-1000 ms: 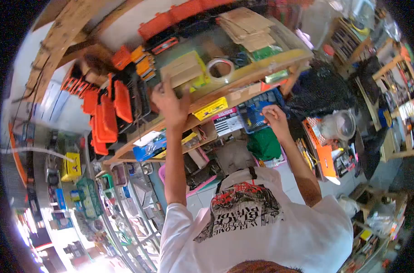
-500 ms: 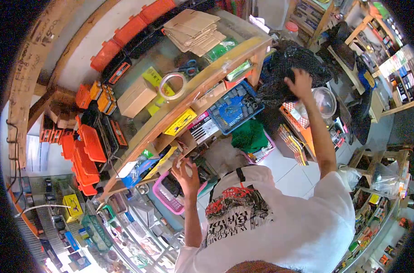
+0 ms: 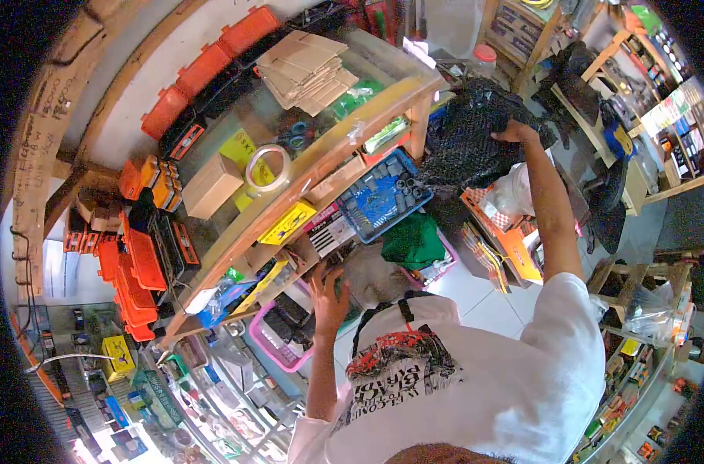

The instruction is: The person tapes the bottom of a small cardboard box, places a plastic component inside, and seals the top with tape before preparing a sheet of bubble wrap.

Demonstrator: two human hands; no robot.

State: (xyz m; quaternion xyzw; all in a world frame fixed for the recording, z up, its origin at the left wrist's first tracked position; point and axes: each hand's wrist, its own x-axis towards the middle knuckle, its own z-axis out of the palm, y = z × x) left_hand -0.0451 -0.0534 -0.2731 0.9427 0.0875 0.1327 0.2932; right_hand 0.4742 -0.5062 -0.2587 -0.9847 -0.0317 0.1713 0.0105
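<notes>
My right hand [image 3: 513,133] is at the right side of a crumpled heap of black bubble wrap [image 3: 472,127], its fingers curled against it; the fingertips are partly lost against the dark sheet. Beneath my right forearm lies a whitish clear plastic bag [image 3: 513,192] on an orange-and-white box [image 3: 514,240]. My left hand [image 3: 330,298] holds nothing, fingers apart and slightly bent, in front of the shelf under the counter. Close to it stands a pink basket [image 3: 268,348] with dark items inside.
On the glass-topped counter [image 3: 321,147] lie flattened cardboard [image 3: 302,66], a tape roll [image 3: 268,168], scissors [image 3: 296,137] and a carton [image 3: 213,185]. Below sit a blue tray [image 3: 391,220] of grey fittings and a green cloth [image 3: 411,240]. Orange tool cases [image 3: 139,286] line the left.
My right hand has gone from spread over the black bubble wrap to curled against its right side. My left hand has shifted slightly right. The plastic bag beneath my right arm has changed shape.
</notes>
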